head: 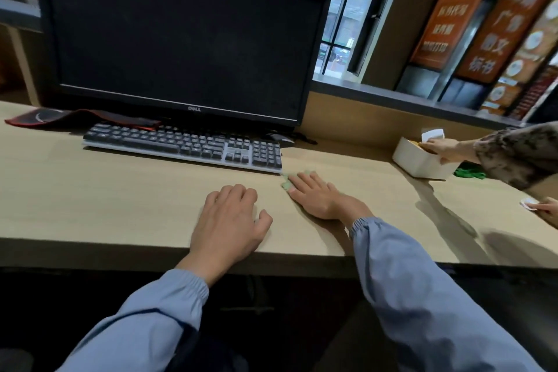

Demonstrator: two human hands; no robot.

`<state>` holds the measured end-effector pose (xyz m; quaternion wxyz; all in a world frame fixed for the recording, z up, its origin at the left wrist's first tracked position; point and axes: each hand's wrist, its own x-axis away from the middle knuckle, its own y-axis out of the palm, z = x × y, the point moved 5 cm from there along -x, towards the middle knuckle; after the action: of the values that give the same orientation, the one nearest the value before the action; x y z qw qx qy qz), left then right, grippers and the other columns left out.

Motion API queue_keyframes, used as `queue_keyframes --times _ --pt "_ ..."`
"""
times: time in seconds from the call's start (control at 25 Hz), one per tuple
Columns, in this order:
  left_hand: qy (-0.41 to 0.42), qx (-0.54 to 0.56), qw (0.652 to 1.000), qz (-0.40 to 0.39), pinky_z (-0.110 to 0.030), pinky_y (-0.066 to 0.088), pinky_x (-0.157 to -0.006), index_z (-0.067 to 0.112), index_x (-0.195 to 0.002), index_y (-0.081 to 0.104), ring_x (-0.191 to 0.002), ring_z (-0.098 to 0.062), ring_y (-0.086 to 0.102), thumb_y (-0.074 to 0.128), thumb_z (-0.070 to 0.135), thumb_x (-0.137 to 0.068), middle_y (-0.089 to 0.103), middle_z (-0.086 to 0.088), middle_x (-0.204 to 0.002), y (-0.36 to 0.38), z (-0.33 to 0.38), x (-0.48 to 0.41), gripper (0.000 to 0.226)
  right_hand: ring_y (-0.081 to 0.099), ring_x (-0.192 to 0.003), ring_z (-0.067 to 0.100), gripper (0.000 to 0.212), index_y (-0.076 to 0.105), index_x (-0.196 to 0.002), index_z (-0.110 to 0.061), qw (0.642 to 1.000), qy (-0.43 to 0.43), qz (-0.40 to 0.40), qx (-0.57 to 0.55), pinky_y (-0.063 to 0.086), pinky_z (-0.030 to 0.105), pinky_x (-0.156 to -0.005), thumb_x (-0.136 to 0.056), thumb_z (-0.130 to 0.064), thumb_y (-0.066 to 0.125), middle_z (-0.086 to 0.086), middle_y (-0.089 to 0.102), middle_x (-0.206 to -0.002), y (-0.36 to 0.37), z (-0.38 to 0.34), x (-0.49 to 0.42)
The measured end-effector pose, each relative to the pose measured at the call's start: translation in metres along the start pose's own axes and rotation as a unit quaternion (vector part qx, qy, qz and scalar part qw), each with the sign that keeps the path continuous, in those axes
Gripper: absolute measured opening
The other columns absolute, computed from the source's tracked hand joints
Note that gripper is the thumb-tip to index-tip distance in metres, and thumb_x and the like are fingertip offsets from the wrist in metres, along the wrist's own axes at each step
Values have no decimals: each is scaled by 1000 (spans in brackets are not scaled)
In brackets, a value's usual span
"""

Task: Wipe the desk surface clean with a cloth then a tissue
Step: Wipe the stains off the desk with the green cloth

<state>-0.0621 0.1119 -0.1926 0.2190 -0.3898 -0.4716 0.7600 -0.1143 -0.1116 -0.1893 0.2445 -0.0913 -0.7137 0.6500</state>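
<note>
The light wooden desk (90,199) runs across the view. My right hand (317,196) lies flat with straight fingers, pressing a small pale green cloth (285,186) onto the desk just in front of the keyboard's right end. Only the cloth's edges show past my fingertips. My left hand (229,220) rests palm down on the desk near the front edge, fingers loosely bent, holding nothing. A white tissue box (419,164) stands at the right.
A grey keyboard (184,145) sits under a dark Dell monitor (181,39). A red-edged mouse pad (75,118) lies at the back left. Another person's hand (444,149) reaches into the tissue box, and their other hand (546,210) holds a white scrap. Something green (469,174) lies behind the box.
</note>
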Motion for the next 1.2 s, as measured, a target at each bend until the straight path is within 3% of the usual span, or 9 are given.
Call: queue_keyframes --times 0.24,0.56,0.88,1.2 --pt "-5 1 1000 -3 -42 42 -101 19 -120 62 -110 -22 55 37 48 -98 63 1 -118 -1 -1 -2 44 -15 -154 18 61 0 -160 -40 1000 -8 -1 -17 -4 54 -122 -104 -60 10 -8 -8 -169 9 -12 35" --pt "1 4 1000 -13 -39 43 -100 24 -117 56 -107 -18 53 29 49 -96 59 6 -114 -2 -1 -5 43 -9 -155 16 55 7 -160 -41 999 33 5 -43 -1 53 -123 -105 -50 9 -9 -2 -169 -12 12 -45" --pt "-6 11 1000 -14 -40 44 -94 25 -110 56 -101 -17 50 27 49 -97 56 9 -107 2 -5 -4 40 -7 -156 23 57 5 -160 -39 998 64 -3 -19 4 59 -122 -105 -53 14 -3 -2 -170 -37 43 -142" --pt "-2 20 1000 -1 -41 44 -92 23 -108 56 -98 -18 50 26 47 -96 56 7 -104 0 -4 -2 40 -7 -156 22 57 4 -160 -41 997 70 11 -24 3 58 -122 -105 -53 13 -3 -1 -170 -41 39 -134"
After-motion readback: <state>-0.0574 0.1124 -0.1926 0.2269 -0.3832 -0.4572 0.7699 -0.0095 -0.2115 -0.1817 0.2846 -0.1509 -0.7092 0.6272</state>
